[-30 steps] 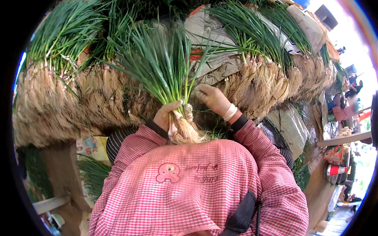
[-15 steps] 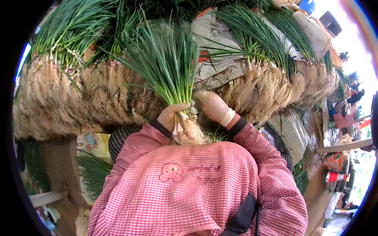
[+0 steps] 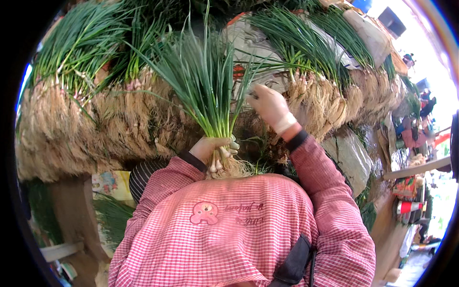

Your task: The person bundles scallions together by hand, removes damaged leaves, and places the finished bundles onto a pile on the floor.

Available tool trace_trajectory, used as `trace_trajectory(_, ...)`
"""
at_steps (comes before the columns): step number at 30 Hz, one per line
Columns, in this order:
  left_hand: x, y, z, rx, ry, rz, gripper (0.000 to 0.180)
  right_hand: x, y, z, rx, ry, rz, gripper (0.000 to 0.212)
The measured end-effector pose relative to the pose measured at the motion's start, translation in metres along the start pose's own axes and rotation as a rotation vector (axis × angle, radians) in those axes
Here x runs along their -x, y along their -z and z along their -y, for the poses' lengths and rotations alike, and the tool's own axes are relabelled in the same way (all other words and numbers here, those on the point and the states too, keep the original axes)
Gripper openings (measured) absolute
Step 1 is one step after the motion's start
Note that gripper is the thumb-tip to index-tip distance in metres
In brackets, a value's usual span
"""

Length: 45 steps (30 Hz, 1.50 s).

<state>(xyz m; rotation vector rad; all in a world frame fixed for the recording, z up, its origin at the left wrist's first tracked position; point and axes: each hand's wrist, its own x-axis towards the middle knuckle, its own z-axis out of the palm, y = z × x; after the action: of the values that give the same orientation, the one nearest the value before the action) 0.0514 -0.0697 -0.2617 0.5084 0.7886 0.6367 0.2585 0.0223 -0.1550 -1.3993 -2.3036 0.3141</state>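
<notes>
A bunch of spring onions (image 3: 217, 112) stands upright in front of my chest, green leaves fanned upward, pale bulbs and stringy roots hanging below. My left hand (image 3: 210, 147) is closed around its stems just above the bulbs. Up beside the leaves on the right is my right hand (image 3: 271, 109), in a thin whitish glove with a band at the wrist. Its fingers are curled in beside an outer leaf. Whatever lies between those fingertips is too small and blurred to make out.
Long-rooted heaps of spring onions lie at the left (image 3: 71, 110) and right (image 3: 315, 93). Behind the bunch is a pale sack (image 3: 244, 36). A clear plastic sheet (image 3: 349, 155) lies beside my right arm. More greens (image 3: 112, 217) rest at lower left.
My right hand has moved up and right, from beside the stems to beside the leaves. The left hand still grips the bunch, slightly lower in the picture.
</notes>
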Motion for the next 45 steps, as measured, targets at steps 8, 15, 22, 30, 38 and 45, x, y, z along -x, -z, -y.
trace_trajectory(8, 0.014, -0.001, -0.014, 0.148, -0.215, 0.056, 0.030, -0.035, -0.017, -0.022, -0.396, -0.166, -0.049, 0.026)
trace_trajectory(15, 0.041, -0.011, -0.039, 0.489, -0.605, 0.297, 0.047, 0.019, 0.002, -0.131, 0.460, 0.095, -0.091, 0.025)
trace_trajectory(22, 0.016, 0.001, -0.032, 0.514, -0.563, 0.521, 0.044, -0.041, 0.032, -0.117, 0.551, -0.533, 0.082, 0.025)
trace_trajectory(30, -0.004, 0.003, -0.015, 0.414, -0.289, 0.226, 0.035, 0.075, -0.033, 0.014, -0.152, 0.084, 0.189, 0.029)
trace_trajectory(38, 0.001, -0.016, -0.010, 0.333, -0.272, 0.163, 0.040, 0.038, -0.069, -0.032, -1.655, -0.666, 0.338, 0.033)
trace_trajectory(45, 0.000, -0.007, -0.010, 0.218, -0.211, 0.281, 0.033, 0.045, -0.115, -0.019, -1.990, -0.933, 0.260, 0.021)
